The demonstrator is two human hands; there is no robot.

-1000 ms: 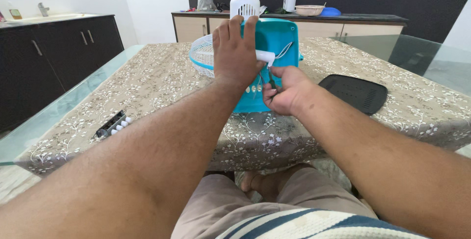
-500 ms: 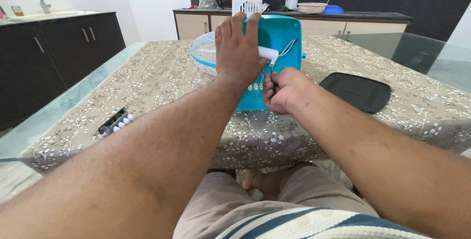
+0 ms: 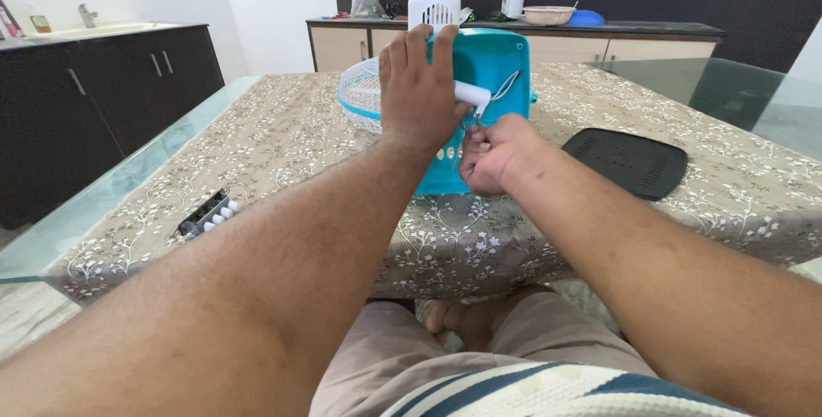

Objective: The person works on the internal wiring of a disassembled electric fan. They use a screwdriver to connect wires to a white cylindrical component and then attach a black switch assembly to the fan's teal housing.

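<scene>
Surface point(image 3: 257, 139) first, since it takes up most of the room from where I'm standing: a long one with a glass top and a beige floral cloth over it, the person sitting at the near edge with both forearms stretched out across it. Behind it there's a dark cabinet run on the left and a counter along the back wall with a white vented box and some bowls.

Smack in the middle, straight out in front of the person, sits the teal plastic appliance body point(image 3: 484, 66), standing upright on the cloth with its long axis going up and down, flat back facing the camera. A white wire guard point(image 3: 360, 96) with a teal rim pokes out from behind it on the left side.

Off to the right, well apart, lies a flat black grille panel point(image 3: 625, 160). Near the left edge there's a small black strip with white buttons point(image 3: 208, 214).

Now the hands. Left hand point(image 3: 421, 83) is spread flat against the upper back of the teal body, fingers up, bracing it. Right hand point(image 3: 490, 153) is lower, just beside it and touching the body near the bottom, fingers pinched together on what looks like a thin white wire point(image 3: 505, 85) coming off a little white cylinder point(image 3: 473, 94). Can't tell if there's a tool in that pinch. Both are about equally close.
</scene>
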